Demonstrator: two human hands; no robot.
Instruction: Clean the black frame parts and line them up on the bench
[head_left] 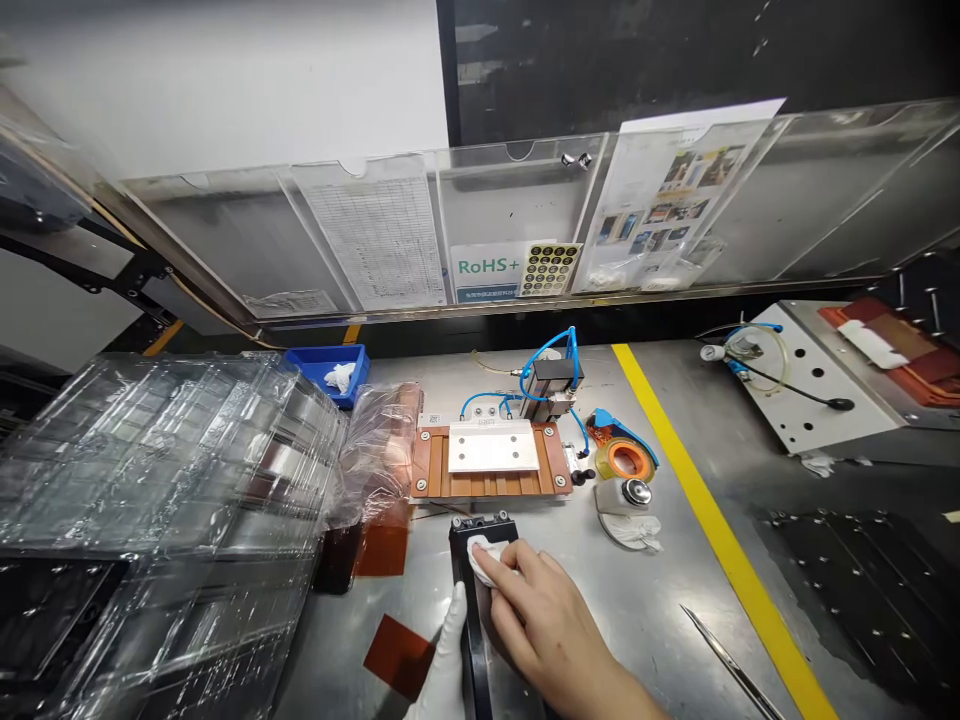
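Note:
A long black rectangular part [459, 560] with small metal fittings at its far end lies before me, pointing away from me. My left hand [444, 670], in a white glove, holds its left edge with the thumb laid along the side; its other fingers are hidden. My right hand [544, 610] is bare and pinches a wadded white cloth [480, 556], with a fingertip pressing it on the part's top near the far end. Just beyond the part stands a brown fixture [435, 470] with a white plate [493, 447] on top.
Stacked clear plastic trays [172, 480] fill the left. Amber sheets [397, 655] lie near my left hand. To the right are a tape roll [628, 460], a pump bottle [622, 495], tweezers [724, 655] and a yellow line [705, 505]. A blue bin [319, 365] stands behind.

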